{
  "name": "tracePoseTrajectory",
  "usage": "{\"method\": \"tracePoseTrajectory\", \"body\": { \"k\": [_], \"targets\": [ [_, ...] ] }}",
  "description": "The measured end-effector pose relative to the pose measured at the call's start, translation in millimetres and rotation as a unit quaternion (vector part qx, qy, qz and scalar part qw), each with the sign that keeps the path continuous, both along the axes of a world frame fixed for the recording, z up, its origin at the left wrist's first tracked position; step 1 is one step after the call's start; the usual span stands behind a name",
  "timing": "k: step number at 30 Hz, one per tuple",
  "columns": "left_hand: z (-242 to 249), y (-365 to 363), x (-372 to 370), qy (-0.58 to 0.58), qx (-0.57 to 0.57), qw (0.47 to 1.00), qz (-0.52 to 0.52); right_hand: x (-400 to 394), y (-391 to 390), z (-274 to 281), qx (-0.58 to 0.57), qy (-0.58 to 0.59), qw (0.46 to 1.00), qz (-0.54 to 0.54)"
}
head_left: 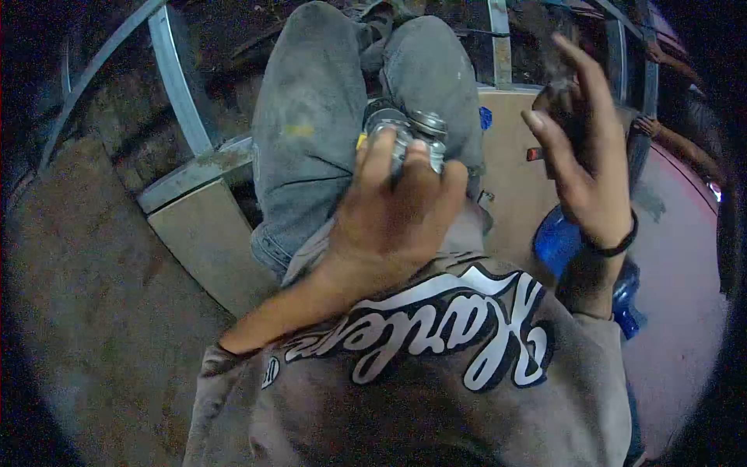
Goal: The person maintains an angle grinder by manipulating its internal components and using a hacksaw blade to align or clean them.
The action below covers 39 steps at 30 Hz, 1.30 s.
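Observation:
My left hand (pixel 393 214) reaches across my lap, its fingers curled over a shiny silver metal part with stacked round sections (pixel 428 124). That part rests between my thighs, and a bit of yellow shows at its left side. My fingers and palm cover much of it, so its exact kind cannot be made out. To the right, my right hand (pixel 587 156) is raised, with a black band at the wrist. Its thumb and fingers are apart and hold nothing; the fingertips are slightly blurred.
Grey metal frame bars (pixel 177 82) stand at left and top. A wooden board (pixel 510 187) beside my right leg carries a small red and black object (pixel 534 154). Crumpled blue plastic (pixel 556 241) lies below my right hand. Another person's hands (pixel 647 126) show at far right.

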<state>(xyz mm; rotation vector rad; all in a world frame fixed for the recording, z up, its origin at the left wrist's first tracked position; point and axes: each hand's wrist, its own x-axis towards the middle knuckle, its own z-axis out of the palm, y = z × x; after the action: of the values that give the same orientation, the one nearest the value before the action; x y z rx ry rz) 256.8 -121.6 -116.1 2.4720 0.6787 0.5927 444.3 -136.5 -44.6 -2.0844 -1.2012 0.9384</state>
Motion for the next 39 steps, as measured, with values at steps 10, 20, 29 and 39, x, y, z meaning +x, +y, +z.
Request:
{"method": "tracePoseTrajectory", "body": {
  "k": [10,20,29,39],
  "targets": [
    [-4.3,-1.2,-3.1,0.03,0.014,0.999,0.029,1.4,-16.8,-31.8,-0.083,0.052,0.993,0.068],
    [-5.4,17.5,2.9,0.027,0.006,0.999,-0.016,5.0,6.2,-77.9,-0.092,0.424,0.899,-0.052],
    [20.2,20.3,15.3,0.038,-0.005,0.995,-0.096,27.7,-7.3,-61.7,-0.119,0.486,0.866,0.013],
    [13.8,21.0,30.2,0.01,-0.007,0.995,-0.1,42.0,-12.0,-65.4,-0.163,0.539,0.824,-0.052]
  ]
}}
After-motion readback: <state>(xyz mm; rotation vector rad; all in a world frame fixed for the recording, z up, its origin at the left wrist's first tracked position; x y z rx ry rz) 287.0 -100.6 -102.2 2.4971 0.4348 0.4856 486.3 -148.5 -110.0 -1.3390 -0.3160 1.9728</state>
